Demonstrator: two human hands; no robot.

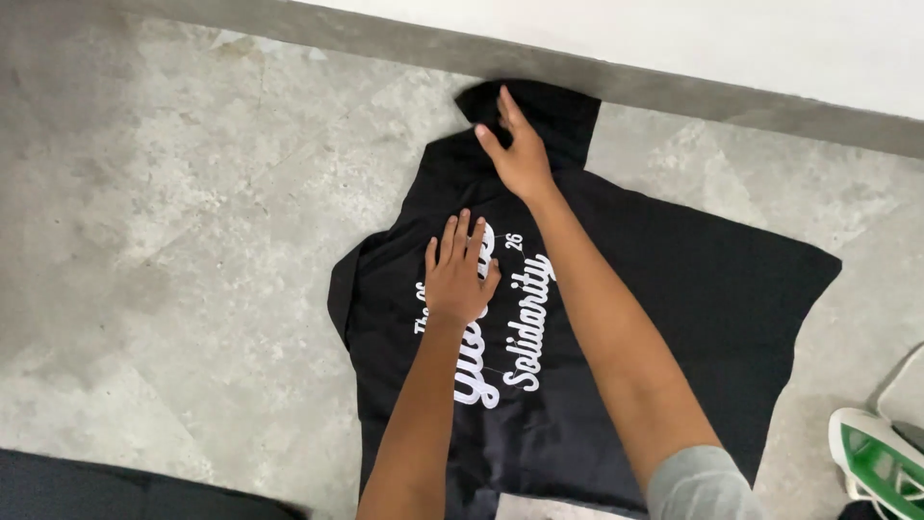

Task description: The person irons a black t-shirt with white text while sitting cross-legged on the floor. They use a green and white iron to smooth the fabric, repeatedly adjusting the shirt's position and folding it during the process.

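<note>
A dark cloth (106, 491) lies at the lower left corner of the grey stone floor (173, 241). A black T-shirt with white lettering (693, 289) is spread flat mid-floor. The left hand (460, 274) presses on the print, fingers together, holding nothing. The right hand (520, 149) reaches farther, flat on a folded sleeve near the wall's base (674, 91). A green-and-white iron (881, 467) sits far right.

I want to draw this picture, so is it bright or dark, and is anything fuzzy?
Head view: soft, even daylight, with no strong shadows on the grey floor. The black shirt stays dark, so its folds barely show, while its white print stands out. Left hand and right hand look sharp. The green-and-white thing is cut off by the corner.
</note>
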